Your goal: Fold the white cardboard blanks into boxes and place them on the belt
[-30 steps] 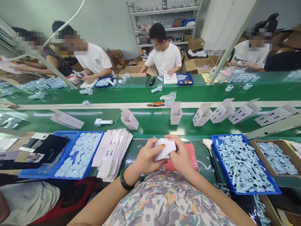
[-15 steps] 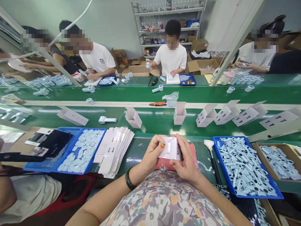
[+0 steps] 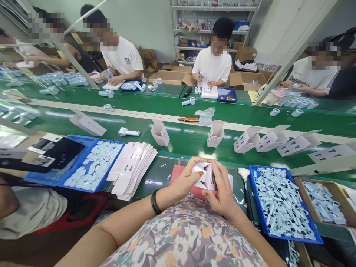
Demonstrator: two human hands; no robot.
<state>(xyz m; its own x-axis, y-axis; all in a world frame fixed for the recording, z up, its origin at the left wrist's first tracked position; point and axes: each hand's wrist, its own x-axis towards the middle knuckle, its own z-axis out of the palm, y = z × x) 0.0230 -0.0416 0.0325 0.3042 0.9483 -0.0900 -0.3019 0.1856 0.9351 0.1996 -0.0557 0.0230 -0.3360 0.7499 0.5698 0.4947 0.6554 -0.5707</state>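
A small white cardboard box (image 3: 210, 181) sits between my two hands, its end flaps toward me. My left hand (image 3: 187, 178) grips its left side, with the thumb pressing on the flaps. Around the right side, my right hand (image 3: 222, 187) is wrapped, thumb at the lower edge. Beneath the box and hands lies a red pad (image 3: 175, 174) on the green bench. To the left is a stack of flattened white cartons (image 3: 133, 167). A black-handled mallet with a pale head (image 3: 244, 173) lies to the right of my right hand.
Blue trays of light-blue parts stand left (image 3: 96, 163) and right (image 3: 286, 207), with a cardboard box of parts (image 3: 322, 202) further right. Open white cartons (image 3: 160, 134) stand along the green conveyor (image 3: 183, 138). Orange-handled pliers (image 3: 190, 119) lie beyond. Co-workers sit across the line; another is at left.
The thumb of my left hand has moved over the box flaps, which now look more parted and tilted. The view has shifted slightly. Across the line, a co-worker's hand has lowered a light-blue part.
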